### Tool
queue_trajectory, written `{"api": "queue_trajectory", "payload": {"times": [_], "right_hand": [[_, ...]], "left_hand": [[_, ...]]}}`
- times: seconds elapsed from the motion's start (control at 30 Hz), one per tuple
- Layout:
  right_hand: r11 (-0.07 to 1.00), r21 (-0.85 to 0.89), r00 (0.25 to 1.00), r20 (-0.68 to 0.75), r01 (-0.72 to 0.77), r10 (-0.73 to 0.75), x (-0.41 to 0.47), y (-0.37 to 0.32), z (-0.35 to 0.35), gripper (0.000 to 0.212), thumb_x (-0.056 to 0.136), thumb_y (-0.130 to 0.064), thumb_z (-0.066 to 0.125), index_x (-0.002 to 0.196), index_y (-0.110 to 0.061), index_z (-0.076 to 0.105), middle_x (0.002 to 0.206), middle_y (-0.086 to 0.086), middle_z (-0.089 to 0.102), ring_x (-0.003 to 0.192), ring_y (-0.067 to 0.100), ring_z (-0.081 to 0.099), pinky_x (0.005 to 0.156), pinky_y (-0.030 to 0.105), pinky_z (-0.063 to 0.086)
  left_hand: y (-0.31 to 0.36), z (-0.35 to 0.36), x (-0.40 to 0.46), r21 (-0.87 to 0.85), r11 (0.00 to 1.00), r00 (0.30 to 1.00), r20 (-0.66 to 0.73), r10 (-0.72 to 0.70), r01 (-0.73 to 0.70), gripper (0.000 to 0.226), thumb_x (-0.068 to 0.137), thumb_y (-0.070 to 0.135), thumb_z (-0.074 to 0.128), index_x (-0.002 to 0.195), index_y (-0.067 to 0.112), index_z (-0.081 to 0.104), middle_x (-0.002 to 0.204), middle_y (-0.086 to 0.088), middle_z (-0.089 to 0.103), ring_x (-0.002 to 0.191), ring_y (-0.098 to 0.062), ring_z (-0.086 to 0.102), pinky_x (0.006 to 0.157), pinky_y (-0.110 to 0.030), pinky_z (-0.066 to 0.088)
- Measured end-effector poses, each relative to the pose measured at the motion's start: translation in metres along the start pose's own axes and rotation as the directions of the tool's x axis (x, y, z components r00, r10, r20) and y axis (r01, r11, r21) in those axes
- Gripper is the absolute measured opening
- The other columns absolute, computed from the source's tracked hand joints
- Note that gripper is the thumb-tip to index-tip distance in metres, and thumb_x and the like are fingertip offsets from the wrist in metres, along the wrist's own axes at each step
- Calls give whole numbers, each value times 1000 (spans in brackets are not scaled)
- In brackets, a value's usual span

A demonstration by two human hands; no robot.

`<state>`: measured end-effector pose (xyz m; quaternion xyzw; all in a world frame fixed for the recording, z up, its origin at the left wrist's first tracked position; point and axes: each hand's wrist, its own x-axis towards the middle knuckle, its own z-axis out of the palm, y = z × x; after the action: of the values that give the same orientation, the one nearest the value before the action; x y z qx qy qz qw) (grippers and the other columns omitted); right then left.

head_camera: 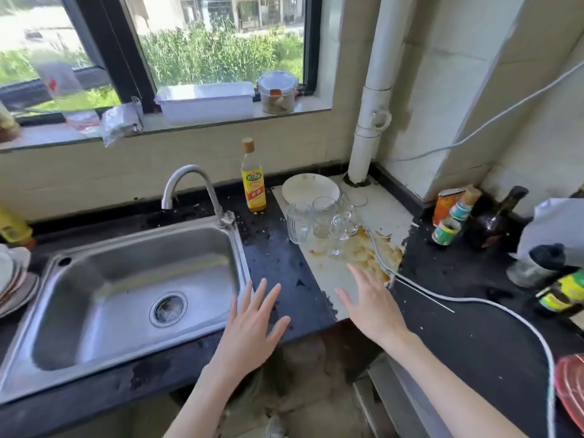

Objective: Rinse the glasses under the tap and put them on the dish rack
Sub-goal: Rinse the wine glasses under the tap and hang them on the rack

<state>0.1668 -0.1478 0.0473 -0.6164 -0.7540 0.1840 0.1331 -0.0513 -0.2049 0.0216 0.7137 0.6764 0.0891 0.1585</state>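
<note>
Nearest the camera, two bare forearms reach forward over the front edge of the dark bench (pixel 474 336). The left hand (pixel 252 330) hovers at the sink's right rim with its fingers (pixel 257 295) straight and spread, holding nothing. The right hand (pixel 373 306) reaches over the pale board (pixel 335 273) on the bench, its fingers (pixel 358 275) also straight and slightly fanned, empty, short of the glasses. One white cable (pixel 474 300) snakes across the bench to the right of that hand. To the left lies one stainless steel sink (pixel 79 270) with a single round drain (pixel 168 309). Beyond the right hand, the glasses (pixel 322 221) stand grouped on the pale board beside a brown stain: two plain tumblers and one stemmed glass show plainly, and more clear glass behind them is too blurred to count. One white plate (pixel 310 188) lies just behind them. One curved tap (pixel 192 188) rises at the back right of the sink, and one yellow-labelled bottle (pixel 252 181) stands between the tap and the glasses. At the far left edge a stack of plates (pixel 15 279) is partly in view. At the right, several cans and one dark bottle (pixel 496 219) crowd the corner. On the windowsill farthest back sit one white tray (pixel 205 102) and one lidded jar (pixel 277 91).
</note>
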Motion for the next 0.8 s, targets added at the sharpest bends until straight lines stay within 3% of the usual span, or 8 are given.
{"api": "queue_trajectory", "payload": {"times": [0.13,0.23,0.37,0.47,0.57,0.8], "right_hand": [[991,64,993,38,-117,114,66,6,9,54,97,-39,43,144,-16,29,149,1,36,137,17,33,109,29,28],[973,56,972,76,-226,221,111,20,12,62,95,-42,44,146,-12,25,151,5,32,138,20,32,109,33,31],[958,5,952,112,-288,286,164,35,7,79,89,-46,53,148,-10,14,155,7,22,141,22,26,110,35,28],[949,18,943,126,-313,309,190,42,8,93,83,-52,58,150,-12,7,157,9,16,143,25,20,113,38,22],[944,46,931,191,-326,312,208,51,20,97,82,-53,59,150,-13,3,158,9,10,144,26,16,113,42,23],[962,105,954,191,-254,231,217,57,23,79,82,-46,65,143,-15,25,147,4,35,130,23,41,99,37,39]], "left_hand": [[-20,-14,64,22,1000,999,28,19,-20,109,51,80,-31,146,35,-4,156,7,-11,135,-11,-26,115,-39,-6],[-26,-18,99,-14,999,997,76,31,-30,107,53,82,-27,146,35,-3,156,8,-11,139,-14,-24,115,-39,-6],[-24,-17,134,-82,996,991,129,28,-18,74,82,73,4,146,36,-4,153,12,-16,135,-10,-29,116,-36,-10],[-27,-14,148,-62,997,994,99,49,-43,96,60,83,-19,145,38,-6,149,17,-18,134,-10,-31,113,-34,-12],[-29,-7,158,-89,996,995,101,0,10,102,56,82,-25,145,37,-4,146,17,-20,135,-11,-30,112,-33,-13],[-20,13,161,-91,988,982,152,-110,124,106,53,85,-22,146,37,-5,148,16,-20,134,-12,-31,111,-33,-12]]}}
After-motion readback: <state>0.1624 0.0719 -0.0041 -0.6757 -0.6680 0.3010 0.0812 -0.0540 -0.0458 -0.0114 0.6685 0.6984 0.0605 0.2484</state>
